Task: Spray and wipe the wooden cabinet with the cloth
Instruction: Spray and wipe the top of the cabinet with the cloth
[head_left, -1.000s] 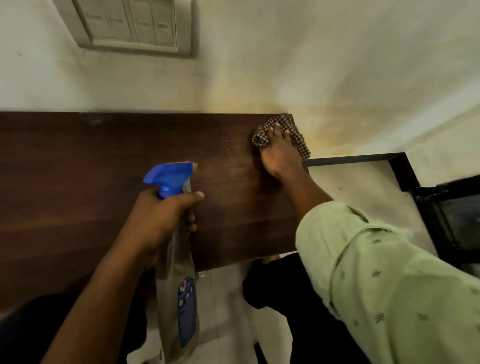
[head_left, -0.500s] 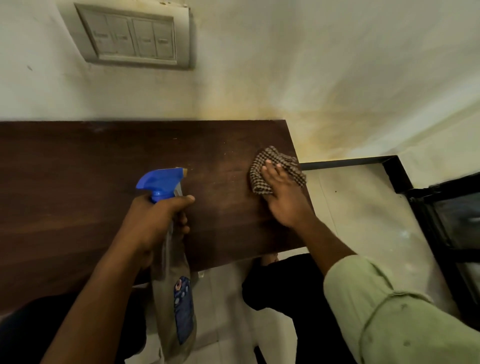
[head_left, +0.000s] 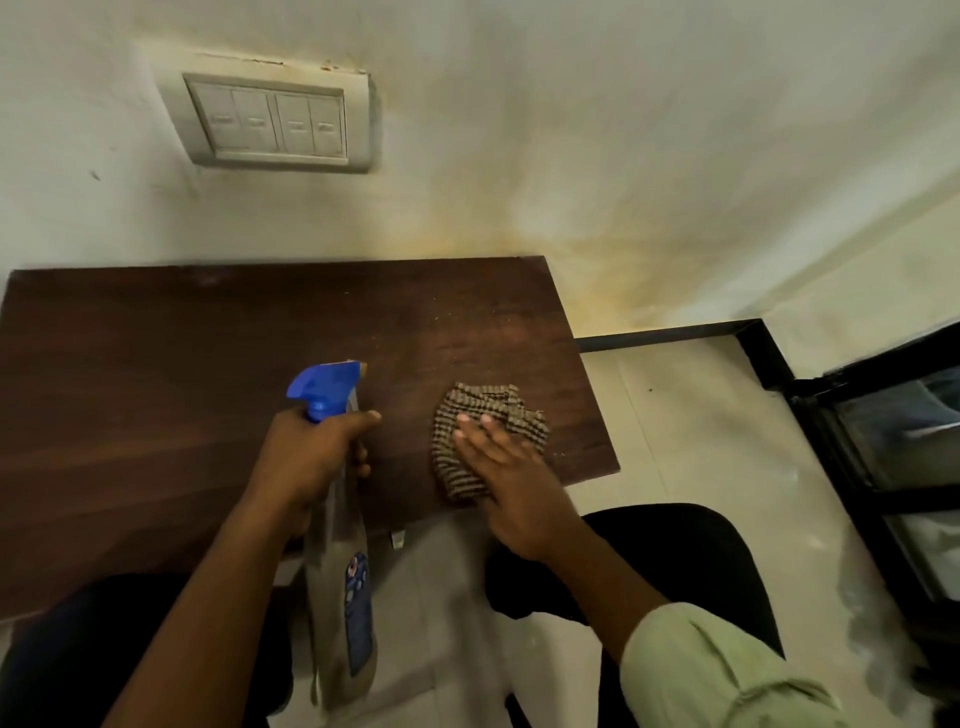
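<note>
The dark brown wooden cabinet top (head_left: 182, 374) runs along the wall from the left edge to past the middle. A crumpled checked cloth (head_left: 480, 410) lies near its right front corner. My right hand (head_left: 511, 478) presses flat on the cloth with straight fingers. My left hand (head_left: 311, 457) grips the neck of a spray bottle (head_left: 340, 587) with a blue trigger head (head_left: 324, 387), held upright in front of the cabinet's front edge, nozzle toward the left.
A white switch plate (head_left: 270, 122) is on the stained wall above the cabinet. Pale floor tiles (head_left: 675, 415) lie to the right, with a black skirting strip and a dark framed glass unit (head_left: 893, 452) at the far right. My dark trousered knees are below.
My right hand has dragged the cloth from the back right corner toward the front edge of the cabinet top. The left hand with the bottle has hardly moved.
</note>
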